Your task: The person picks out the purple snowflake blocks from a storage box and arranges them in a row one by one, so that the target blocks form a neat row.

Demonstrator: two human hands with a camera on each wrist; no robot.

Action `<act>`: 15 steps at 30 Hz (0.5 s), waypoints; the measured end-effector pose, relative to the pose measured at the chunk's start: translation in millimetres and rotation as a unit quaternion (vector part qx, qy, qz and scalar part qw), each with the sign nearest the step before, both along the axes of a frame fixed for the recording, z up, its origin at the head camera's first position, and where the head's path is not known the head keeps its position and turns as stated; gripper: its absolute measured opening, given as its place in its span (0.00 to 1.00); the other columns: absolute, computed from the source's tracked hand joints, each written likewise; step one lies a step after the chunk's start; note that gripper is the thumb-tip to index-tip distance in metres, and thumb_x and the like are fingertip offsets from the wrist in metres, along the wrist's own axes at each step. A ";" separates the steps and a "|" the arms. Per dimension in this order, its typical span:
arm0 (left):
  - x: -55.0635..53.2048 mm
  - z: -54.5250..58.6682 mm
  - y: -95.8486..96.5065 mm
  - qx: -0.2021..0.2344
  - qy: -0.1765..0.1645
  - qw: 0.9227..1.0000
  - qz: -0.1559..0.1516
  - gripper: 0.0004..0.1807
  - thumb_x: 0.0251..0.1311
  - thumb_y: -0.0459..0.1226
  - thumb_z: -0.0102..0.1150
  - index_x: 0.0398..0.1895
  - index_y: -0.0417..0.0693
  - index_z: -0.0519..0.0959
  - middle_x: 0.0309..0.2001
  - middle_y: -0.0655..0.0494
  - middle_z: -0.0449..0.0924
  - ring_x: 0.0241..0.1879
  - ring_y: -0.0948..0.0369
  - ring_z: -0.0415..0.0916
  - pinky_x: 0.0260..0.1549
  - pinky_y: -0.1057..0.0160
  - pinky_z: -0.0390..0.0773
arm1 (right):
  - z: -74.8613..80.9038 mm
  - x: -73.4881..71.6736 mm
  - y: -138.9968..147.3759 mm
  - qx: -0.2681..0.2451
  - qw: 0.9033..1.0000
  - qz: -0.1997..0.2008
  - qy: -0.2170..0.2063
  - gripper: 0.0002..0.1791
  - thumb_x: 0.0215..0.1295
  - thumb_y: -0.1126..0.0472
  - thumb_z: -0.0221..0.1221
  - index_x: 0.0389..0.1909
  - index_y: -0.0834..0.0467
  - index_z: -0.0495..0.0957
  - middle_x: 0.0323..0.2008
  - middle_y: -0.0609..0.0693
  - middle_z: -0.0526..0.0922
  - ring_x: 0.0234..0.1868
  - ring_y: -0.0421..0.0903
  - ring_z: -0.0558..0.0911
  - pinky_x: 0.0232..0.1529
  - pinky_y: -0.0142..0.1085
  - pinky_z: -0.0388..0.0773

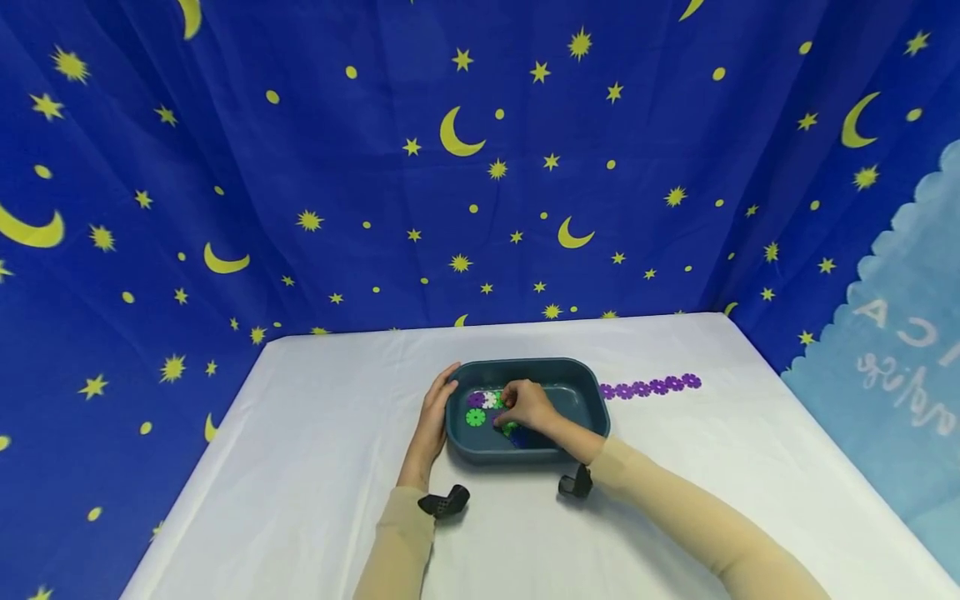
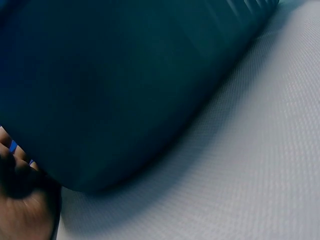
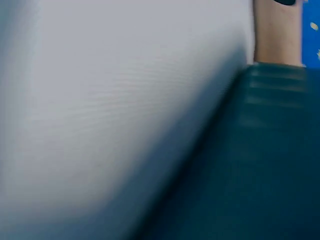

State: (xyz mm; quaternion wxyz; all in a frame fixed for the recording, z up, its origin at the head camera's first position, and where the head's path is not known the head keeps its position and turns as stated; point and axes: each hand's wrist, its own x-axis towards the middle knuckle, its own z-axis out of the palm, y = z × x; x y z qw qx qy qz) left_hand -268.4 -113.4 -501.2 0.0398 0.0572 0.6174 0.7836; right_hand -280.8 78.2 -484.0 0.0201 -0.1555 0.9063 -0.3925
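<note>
A dark teal tub (image 1: pixel 525 457) stands on the white-covered table. My left hand (image 1: pixel 432 412) rests along its left outer wall, with the fingers reaching up to the rim. My right hand (image 1: pixel 531 408) reaches down into the tub over small flower-shaped plastic discs, its thumb and fingers bent toward them. A bit of purple shows by the thumb tip; I cannot tell whether it is pinched. Left of these fingers lie a green disc (image 1: pixel 476 417), a purple disc (image 1: pixel 477 400) and a white disc (image 1: pixel 490 400). Dark blue discs (image 1: pixel 519 437) lie partly hidden under the hand.
A row of purple flower discs (image 1: pixel 657 387) stretches rightward on the table from the tub's right side. Blue curtains (image 1: pixel 480 208) with moons and stars stand behind and beside the white tablecloth (image 1: pixel 330 433). A light blue cloth (image 1: pixel 900 350) with lettering hangs at right.
</note>
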 end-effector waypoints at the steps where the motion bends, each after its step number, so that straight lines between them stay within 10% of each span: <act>1: -0.4 0.3 -0.2 0.001 -0.001 1.000 0.000 0.26 0.73 0.37 0.38 0.72 0.39 0.56 0.75 0.46 0.48 0.76 0.52 0.41 0.75 0.50 0.43 | 0.7 0.6 -0.7 0.010 1.000 0.014 0.007 0.18 0.36 0.65 0.76 0.30 0.66 0.80 0.27 0.56 0.82 0.27 0.42 0.76 0.30 0.30 0.75; 15: -1.2 0.2 -0.3 -0.006 -0.003 1.000 -0.001 0.26 0.73 0.36 0.38 0.72 0.38 0.55 0.75 0.46 0.48 0.76 0.51 0.41 0.75 0.50 0.42 | -0.5 -4.4 -1.7 -0.005 0.999 0.020 -0.035 0.16 0.38 0.75 0.71 0.32 0.68 0.81 0.24 0.58 0.79 0.23 0.40 0.72 0.27 0.29 0.76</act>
